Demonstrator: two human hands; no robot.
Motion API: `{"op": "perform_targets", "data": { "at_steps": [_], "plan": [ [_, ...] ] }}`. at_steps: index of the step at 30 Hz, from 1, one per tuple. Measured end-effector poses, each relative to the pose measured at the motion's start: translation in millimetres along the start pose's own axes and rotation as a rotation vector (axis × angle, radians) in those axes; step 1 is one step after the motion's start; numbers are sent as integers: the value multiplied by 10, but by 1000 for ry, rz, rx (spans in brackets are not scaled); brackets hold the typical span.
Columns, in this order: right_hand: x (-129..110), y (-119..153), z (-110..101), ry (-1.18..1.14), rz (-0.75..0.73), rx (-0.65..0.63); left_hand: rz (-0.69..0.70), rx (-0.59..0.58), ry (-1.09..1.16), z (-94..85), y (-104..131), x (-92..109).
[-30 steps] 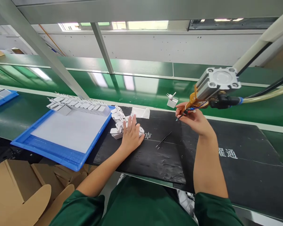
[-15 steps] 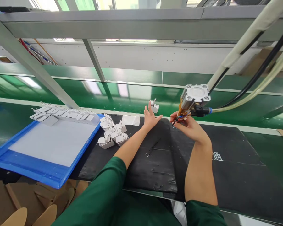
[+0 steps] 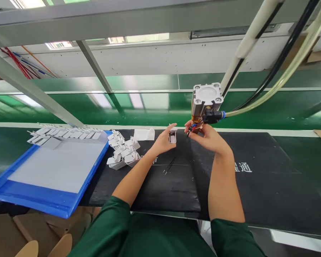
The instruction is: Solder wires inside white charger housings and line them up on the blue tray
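The white case (image 3: 172, 137) is in the left hand (image 3: 162, 142), just above the black mat (image 3: 173, 196) and to the left of the metal air tool (image 3: 207, 94). The thumb and fingers are closed on its sides, and its open end faces the person. It looks like hard plastic, so I think it is light and stiff, and maybe a bit slippery where it is smooth. The best place to hold it is by its two flat side walls. The thin white piece at its far end looks easier to bend or snap, so I would not squeeze there. The right hand (image 3: 207, 139) has its fingers curled round the low end of the air tool, by some small wires (image 3: 194, 126); I cannot tell how tight that hold is. Half a second ago, the case is on the green strip (image 3: 155, 116) past the mat, and the left hand is spread out near it, with nothing in it. Now the case is off the strip and close to the right hand. The pile of white cases (image 3: 124, 150) and the tweezers (image 3: 169, 165) stay where they are on the mat.
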State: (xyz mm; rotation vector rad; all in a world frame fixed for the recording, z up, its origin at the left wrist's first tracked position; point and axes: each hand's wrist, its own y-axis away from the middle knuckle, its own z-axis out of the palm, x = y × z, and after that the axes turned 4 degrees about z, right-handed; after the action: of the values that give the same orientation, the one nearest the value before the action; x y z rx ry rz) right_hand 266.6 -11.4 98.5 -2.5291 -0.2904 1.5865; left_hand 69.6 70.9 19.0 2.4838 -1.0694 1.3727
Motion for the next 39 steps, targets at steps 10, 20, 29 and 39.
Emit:
{"op": "perform_targets", "data": {
  "at_steps": [10, 20, 29, 39],
  "plan": [
    [-89, -51, 177, -45, -18, 28, -92, -14, 390, -39, 531, 41],
    [-165, -63, 285, -99, -50, 3, -26, 160, 365, 104, 636, 12],
    [-227, -52, 356, -132, -101, -56, -55, 115, 63, 152, 623, -134],
    [-299, 19, 486, -176, -221, -177, -142, 167, -55, 326, 501, -119]
  ]
}}
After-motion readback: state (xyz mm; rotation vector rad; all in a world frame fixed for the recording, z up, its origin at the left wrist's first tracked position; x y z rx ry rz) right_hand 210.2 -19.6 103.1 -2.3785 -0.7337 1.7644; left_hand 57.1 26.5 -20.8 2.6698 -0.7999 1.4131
